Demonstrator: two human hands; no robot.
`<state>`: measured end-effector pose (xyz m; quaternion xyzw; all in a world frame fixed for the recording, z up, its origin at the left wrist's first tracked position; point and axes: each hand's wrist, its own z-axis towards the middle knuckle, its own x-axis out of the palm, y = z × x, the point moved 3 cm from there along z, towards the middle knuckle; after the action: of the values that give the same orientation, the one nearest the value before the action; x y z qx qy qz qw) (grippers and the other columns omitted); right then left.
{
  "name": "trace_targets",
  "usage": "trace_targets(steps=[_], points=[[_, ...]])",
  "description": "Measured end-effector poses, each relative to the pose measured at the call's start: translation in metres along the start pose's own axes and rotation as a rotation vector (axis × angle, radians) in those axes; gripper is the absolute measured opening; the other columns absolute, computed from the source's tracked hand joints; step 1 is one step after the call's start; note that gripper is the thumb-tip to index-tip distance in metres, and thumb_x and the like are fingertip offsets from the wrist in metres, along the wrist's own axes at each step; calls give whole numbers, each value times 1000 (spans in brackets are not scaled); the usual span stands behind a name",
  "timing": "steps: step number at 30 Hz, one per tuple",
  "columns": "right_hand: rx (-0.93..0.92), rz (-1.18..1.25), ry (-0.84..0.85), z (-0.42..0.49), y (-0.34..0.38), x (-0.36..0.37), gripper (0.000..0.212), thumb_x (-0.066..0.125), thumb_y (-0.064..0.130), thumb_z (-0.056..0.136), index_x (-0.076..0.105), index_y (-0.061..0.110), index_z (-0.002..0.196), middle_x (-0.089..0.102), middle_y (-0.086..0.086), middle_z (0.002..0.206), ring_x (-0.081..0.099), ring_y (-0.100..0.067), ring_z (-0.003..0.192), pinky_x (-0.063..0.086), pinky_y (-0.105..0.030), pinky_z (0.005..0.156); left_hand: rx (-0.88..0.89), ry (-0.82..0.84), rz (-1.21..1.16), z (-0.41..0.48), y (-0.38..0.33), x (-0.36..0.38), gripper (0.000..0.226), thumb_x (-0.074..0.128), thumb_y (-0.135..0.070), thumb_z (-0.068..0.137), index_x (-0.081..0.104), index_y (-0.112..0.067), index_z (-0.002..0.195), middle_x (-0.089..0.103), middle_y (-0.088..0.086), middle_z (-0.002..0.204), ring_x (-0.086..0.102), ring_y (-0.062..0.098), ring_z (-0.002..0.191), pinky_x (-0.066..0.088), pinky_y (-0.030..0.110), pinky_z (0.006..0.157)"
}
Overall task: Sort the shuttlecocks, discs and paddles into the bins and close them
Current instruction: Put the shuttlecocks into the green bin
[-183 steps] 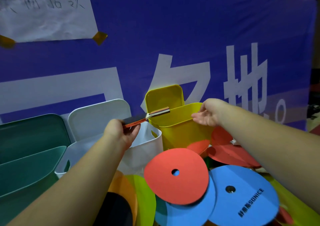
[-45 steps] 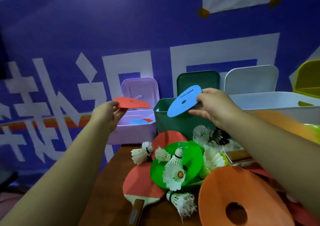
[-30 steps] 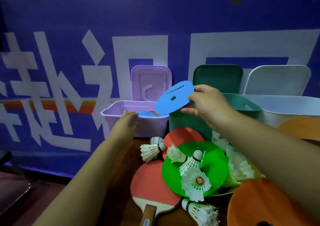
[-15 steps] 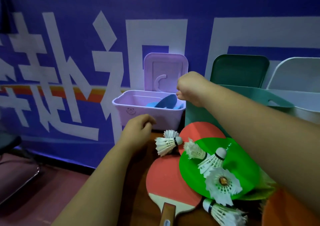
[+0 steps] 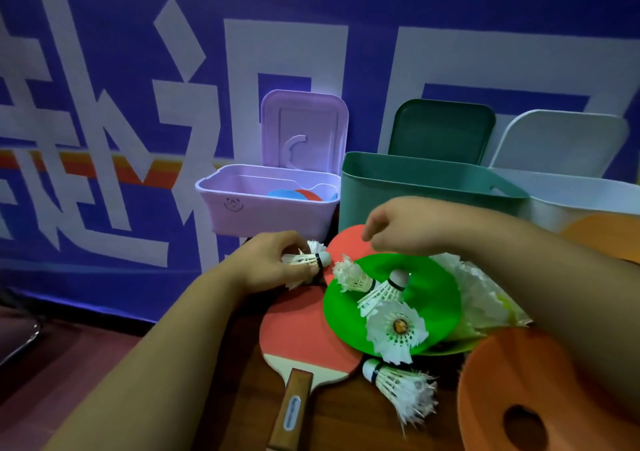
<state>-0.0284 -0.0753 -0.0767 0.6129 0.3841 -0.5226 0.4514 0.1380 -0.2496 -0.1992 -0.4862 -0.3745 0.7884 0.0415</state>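
left hand: palm down at the table's left edge, forearm coming in from lower left; fingers and thumb curled round a shuttlecock, cork end poking out to the right
right hand: knuckles up, wrist bent, forearm in from the right; hangs over the red disc and the far edge of the green disc; fingers curled under, tips hidden, so can't tell if it pinches anything, looks empty
on green disc: three loose shuttlecocks, one with its feather skirt facing the camera
near shuttlecock: lying on the table, just beside the paddle
paddle: red face up, flat, partly under the green disc, wooden handle toward the camera
orange disc: lower right, hole visible
lilac bin: lid up, a blue disc and another red one inside
green bin: lid up, just right of the lilac bin
white bin: lid up, far right
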Motion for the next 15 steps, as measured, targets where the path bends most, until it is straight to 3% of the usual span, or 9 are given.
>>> trace_targets(steps=[2,5,6,9,12,15], points=[[33,-81,81,-8,-7,6,25,68,44,94,77,32,115,76,9,114,71,-15,103,58,-37,97,-4,-22,-47,-3,-6,-2,33,80,-55,84,67,-27,97,79,-10,81,75,12,74,61,45,79],[50,-164,166,-18,-15,16,35,65,58,94,77,29,112,76,3,112,72,-21,103,59,-39,95,-36,-179,-52,-10,-17,-7,28,83,-42,82,62,-28,94,76,-9,79,72,12,73,61,47,74],[40,-187,174,-22,-17,20,36,65,57,95,76,29,115,75,3,115,71,-21,105,58,-36,95,-56,-225,-107,-13,-22,-5,28,82,-38,82,60,-27,95,76,-5,79,73,14,72,61,47,72],[14,-209,137,-33,-20,28,29,65,42,99,74,28,122,73,4,120,65,-18,104,53,-32,90,-101,-261,-591,-22,-44,3,41,83,-27,89,48,-12,103,73,12,73,69,33,63,57,51,62],[1,-186,42,-39,-24,26,21,64,31,99,77,23,114,76,0,113,68,-21,104,55,-33,87,-114,-298,-799,-26,-61,8,58,89,-32,85,40,-8,106,54,13,70,53,24,59,50,54,59],[11,-103,-97,-46,-33,12,16,67,30,97,74,26,110,73,2,111,67,-21,106,54,-33,85,-109,-328,-902,-24,-75,7,49,81,-23,90,39,-6,106,42,12,73,46,22,52,45,45,52]])
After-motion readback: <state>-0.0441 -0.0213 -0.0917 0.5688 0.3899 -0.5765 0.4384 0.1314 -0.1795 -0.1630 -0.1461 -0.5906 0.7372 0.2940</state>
